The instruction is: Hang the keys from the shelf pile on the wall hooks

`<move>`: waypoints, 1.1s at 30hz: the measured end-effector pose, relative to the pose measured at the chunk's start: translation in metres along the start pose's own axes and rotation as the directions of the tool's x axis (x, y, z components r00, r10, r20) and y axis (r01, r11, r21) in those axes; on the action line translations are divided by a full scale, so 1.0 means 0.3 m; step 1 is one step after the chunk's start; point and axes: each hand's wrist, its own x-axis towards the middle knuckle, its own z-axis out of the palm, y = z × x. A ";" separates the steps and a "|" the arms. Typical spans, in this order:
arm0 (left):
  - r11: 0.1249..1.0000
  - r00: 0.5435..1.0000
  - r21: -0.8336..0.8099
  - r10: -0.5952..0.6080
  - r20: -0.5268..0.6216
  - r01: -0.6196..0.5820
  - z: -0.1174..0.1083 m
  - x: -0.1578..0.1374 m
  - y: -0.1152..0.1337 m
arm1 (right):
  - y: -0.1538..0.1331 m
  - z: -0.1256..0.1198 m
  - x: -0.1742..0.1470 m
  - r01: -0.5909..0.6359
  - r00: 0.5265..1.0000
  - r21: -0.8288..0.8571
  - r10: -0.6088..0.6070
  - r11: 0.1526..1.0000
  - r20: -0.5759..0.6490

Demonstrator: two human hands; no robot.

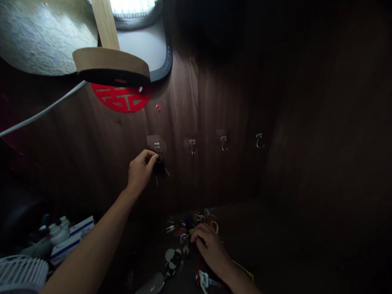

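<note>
My left hand point(141, 168) is closed in a pinch on the ring of a small bunch of keys point(160, 166), right at the leftmost metal wall hook point(157, 145). Whether the ring sits on that hook or only touches it I cannot tell. Dark key heads and thin blades hang below the fingers. Lower down, my right hand point(211, 248) reaches over a heap of keys and key rings point(183, 239), its fingers bent near a ring and something yellow. What those fingers hold, if anything, is hidden. A red-strapped key ring point(202, 278) lies beside the right wrist.
Three more hooks, the second point(192, 146), third point(223, 143) and fourth point(260, 140), run rightward along the dark wooden panel. Above hang caps point(143, 45), a wooden-framed lamp point(112, 61) and a red paper cut-out point(122, 98). Bottles point(59, 230), boxes point(69, 245) and a white basket point(23, 269) stand lower left.
</note>
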 end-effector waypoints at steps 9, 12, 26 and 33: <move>0.992 0.994 0.126 0.019 -0.104 -0.006 0.025 -0.029 -0.034 | -0.004 -0.002 -0.003 0.031 0.999 -0.099 -0.028 0.995 0.026; 0.988 0.991 0.134 0.094 -0.099 -0.080 0.029 -0.046 -0.051 | 0.001 0.000 -0.005 0.044 0.999 -0.113 -0.041 0.993 0.029; 0.992 0.998 0.121 -0.042 0.035 0.038 -0.055 -0.222 -0.198 | 0.011 0.013 -0.011 0.101 0.993 -0.163 -0.088 0.981 0.084; 0.977 0.979 0.143 -0.173 0.107 0.157 -0.103 -0.383 -0.272 | 0.024 0.020 -0.009 0.106 0.991 -0.143 -0.094 0.984 0.091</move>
